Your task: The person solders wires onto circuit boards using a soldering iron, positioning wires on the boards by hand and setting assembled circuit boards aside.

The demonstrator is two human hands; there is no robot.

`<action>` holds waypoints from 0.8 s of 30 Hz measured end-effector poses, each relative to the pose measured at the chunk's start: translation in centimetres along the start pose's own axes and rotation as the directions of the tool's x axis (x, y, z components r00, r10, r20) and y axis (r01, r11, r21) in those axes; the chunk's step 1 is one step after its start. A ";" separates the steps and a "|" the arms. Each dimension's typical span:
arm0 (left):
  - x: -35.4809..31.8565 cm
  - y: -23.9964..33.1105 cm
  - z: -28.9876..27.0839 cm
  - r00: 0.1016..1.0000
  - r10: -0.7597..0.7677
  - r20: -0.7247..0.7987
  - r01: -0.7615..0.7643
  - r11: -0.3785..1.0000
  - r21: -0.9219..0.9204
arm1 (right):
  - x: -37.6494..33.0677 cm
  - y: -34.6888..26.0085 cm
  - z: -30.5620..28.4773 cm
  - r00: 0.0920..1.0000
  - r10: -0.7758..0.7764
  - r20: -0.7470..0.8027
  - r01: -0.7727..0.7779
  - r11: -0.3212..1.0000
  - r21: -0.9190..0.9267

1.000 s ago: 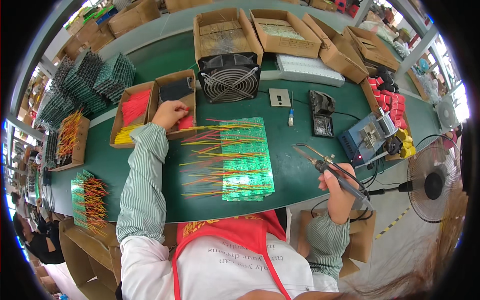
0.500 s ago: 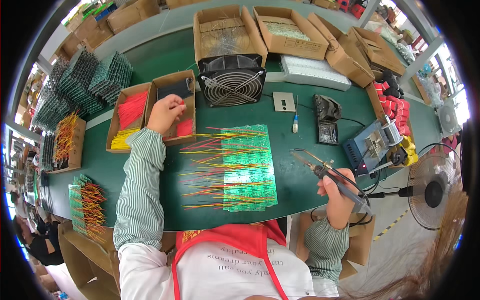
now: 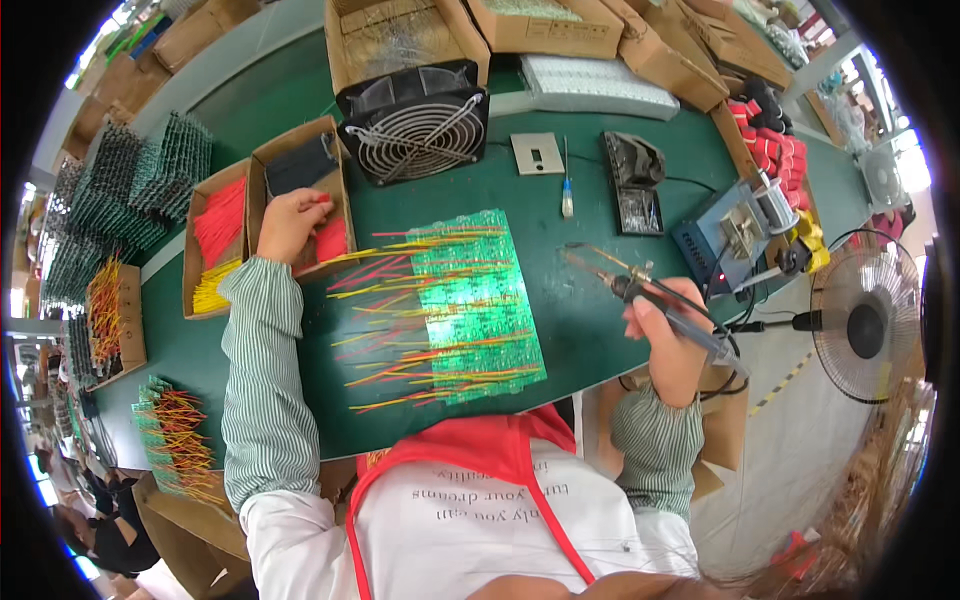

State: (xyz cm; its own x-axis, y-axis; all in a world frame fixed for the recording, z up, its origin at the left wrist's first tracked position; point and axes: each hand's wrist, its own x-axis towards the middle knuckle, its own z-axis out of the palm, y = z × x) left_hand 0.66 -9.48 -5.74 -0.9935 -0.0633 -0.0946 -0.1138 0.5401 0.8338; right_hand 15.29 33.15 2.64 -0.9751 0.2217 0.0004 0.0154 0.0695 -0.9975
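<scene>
Across the middle of the frame spreads the green surface (image 3: 585,335). On it, at centre, the circuit-board panel (image 3: 482,308) lies with its long axis top to bottom, leaning rightward below. At upper left stands a cardboard box (image 3: 345,195); over it the left hand (image 3: 292,225) has its fingers drawn together, though whether they grip anything cannot be told. The panel lies to that hand's right and slightly lower. The right hand (image 3: 672,345) is closed around a soldering iron (image 3: 698,338), its tip angled upper left, nearer the panel than either hand. Red and yellow wires (image 3: 390,247) trail leftward.
</scene>
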 end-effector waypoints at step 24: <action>-0.1 0.4 0.0 0.999 -0.052 -0.007 0.052 0.996 -0.074 | 0.1 0.1 0.2 1.000 -0.013 0.009 0.013 1.000 0.018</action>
State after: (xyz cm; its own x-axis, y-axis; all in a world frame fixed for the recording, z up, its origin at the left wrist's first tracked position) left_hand 0.72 -9.31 -5.41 -0.9862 -0.0973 -0.1343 -0.1645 0.4722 0.8660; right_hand 15.19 33.02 2.51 -0.9771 0.2125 0.0126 -0.0009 0.0550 -0.9985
